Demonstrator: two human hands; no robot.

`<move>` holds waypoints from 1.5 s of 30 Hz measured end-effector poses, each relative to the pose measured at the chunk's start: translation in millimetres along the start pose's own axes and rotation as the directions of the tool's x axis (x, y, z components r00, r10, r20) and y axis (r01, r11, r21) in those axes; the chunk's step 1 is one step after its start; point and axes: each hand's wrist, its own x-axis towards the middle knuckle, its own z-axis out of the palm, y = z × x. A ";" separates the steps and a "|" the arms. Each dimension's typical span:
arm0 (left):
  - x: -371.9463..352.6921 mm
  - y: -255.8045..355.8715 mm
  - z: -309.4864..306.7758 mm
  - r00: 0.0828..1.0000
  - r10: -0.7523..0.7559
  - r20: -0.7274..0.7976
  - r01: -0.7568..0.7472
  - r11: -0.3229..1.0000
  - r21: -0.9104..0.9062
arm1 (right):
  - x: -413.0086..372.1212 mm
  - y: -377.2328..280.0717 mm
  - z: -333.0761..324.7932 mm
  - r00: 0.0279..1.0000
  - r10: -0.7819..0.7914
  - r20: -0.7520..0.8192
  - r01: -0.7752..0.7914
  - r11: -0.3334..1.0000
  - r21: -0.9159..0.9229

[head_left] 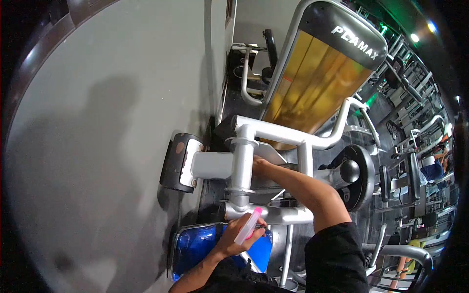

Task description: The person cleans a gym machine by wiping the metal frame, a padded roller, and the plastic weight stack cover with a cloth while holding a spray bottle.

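Observation:
In the head view, my left hand point(238, 238) is closed around a small translucent bottle with a pink top point(249, 227), held at a slant above a blue seat pad point(195, 248). My right arm reaches through the silver tube frame point(273, 131) of a gym machine. Behind the upright silver post point(241, 166), my right hand point(259, 166) shows only in part; its fingers and whatever they touch are hidden. Left of the post, a black padded roller point(174, 162) with worn patches is fixed to a grey bar.
A weight-stack tower point(312, 83) with a yellow panel stands beyond the frame. To the right is a round black pad point(362, 177) by my elbow. A grey wall point(122, 122) fills the left. More gym machines point(415, 132) and a person point(435, 168) are far right.

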 end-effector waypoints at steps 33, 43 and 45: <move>2.0 0.4 -0.1 0.999 0.033 0.008 -0.030 0.979 -0.202 | -80.9 -43.0 -133.5 0.897 0.243 0.369 -0.434 0.332 0.838; 0.4 -5.9 5.2 0.997 0.063 -0.035 -0.067 0.989 -0.133 | -93.7 -8.8 -180.7 0.780 0.524 0.341 -0.626 0.653 0.428; 0.4 -5.1 4.4 0.997 0.058 -0.041 -0.064 0.985 -0.158 | -82.8 -23.0 -114.5 0.860 0.504 -0.086 -0.441 0.816 0.374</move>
